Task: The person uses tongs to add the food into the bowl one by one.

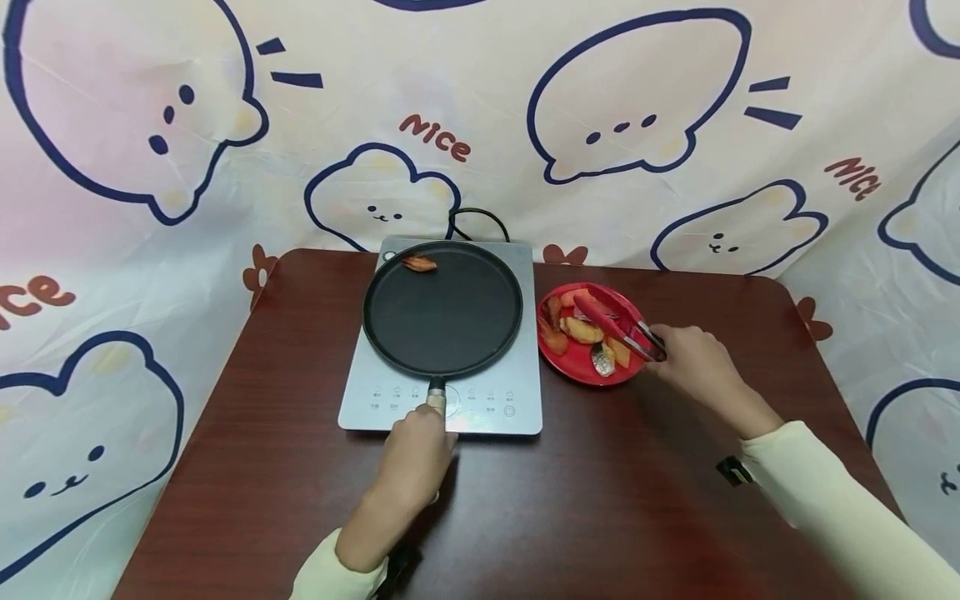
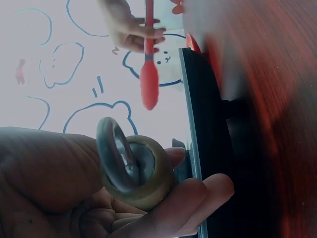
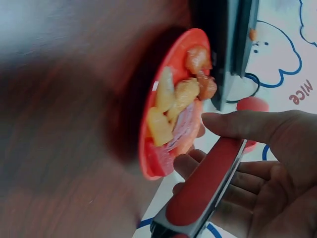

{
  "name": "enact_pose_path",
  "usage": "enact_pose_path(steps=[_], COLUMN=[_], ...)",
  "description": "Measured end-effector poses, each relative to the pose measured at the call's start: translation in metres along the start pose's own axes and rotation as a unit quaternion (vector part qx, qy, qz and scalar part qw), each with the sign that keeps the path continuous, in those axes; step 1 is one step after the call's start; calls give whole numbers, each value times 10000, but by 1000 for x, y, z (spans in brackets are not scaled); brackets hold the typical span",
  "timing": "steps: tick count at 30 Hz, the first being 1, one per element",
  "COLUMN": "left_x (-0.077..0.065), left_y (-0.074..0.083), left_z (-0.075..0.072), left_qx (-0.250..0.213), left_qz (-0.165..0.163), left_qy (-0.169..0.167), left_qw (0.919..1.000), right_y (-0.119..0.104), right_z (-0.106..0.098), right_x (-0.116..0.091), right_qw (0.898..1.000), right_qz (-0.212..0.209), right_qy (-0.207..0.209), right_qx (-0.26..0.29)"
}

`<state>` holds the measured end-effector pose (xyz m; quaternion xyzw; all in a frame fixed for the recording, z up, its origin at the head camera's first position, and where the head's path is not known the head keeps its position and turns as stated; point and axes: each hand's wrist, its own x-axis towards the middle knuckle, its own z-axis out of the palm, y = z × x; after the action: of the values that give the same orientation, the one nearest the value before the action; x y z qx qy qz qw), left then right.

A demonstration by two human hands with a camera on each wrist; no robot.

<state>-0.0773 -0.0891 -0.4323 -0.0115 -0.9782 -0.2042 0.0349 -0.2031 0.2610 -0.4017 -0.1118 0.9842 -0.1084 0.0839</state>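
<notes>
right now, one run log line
left hand: grips pan handle | right hand: holds red tongs near red plate | black frying pan: on induction cooktop, food piece inside

Left fingers (image 2: 181, 201) grip a ringed handle (image 2: 159, 179); the right fingers (image 2: 138, 30) hold red tongs (image 2: 149, 85).

My left hand (image 1: 417, 452) is curled in a firm grip, my left arm (image 1: 373, 523) slanting up from below. My right hand (image 1: 696, 362) reaches farther forward, thumb (image 3: 247, 125) opposite the bent fingers (image 3: 186, 165).
</notes>
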Motion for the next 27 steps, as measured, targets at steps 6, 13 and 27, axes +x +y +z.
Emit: enact_pose_path(steps=[6, 13, 27], left_x=[-1, 0, 1], left_y=[-2, -3, -1], left_z=[-1, -2, -1], left_qx=[1, -26, -18], left_qz=[9, -35, 53], left_qy=[-12, -34, -21], left_qw=[10000, 10000, 10000], right_y=[5, 9, -2], right_z=[6, 17, 18], right_x=[-18, -26, -50], right_qw=[9991, 9978, 9927], right_qz=[-11, -139, 236], right_qy=[-376, -496, -776], right_qx=[-173, -424, -896])
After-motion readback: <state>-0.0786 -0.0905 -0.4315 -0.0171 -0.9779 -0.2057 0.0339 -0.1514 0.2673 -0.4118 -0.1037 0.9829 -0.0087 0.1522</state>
